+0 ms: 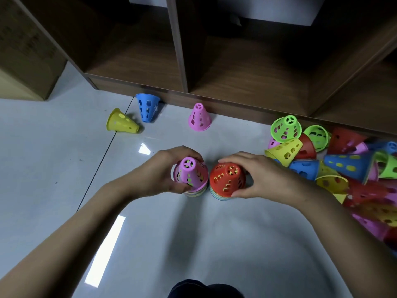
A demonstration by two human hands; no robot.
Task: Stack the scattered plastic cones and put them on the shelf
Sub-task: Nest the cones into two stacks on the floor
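Two stacks of perforated plastic cones stand side by side on the pale floor. My left hand [163, 171] grips the stack topped by a pink cone [190, 174]. My right hand [260, 175] grips the stack topped by a red cone [226, 178]. A heap of loose cones [335, 166] in green, yellow, red, blue and pink lies to the right. Apart from it, a pink cone [199, 118] stands upright, a blue cone [147, 107] stands upside down and a yellow cone [121, 121] lies on its side. The brown wooden shelf [236, 100] runs along the back.
A cardboard box [28, 48] stands at the far left beside the shelf. The shelf's lower compartments [139, 54] are open towards me. My knee in dark cloth [204, 289] shows at the bottom edge. Glossy floor tiles [53, 158] spread to the left.
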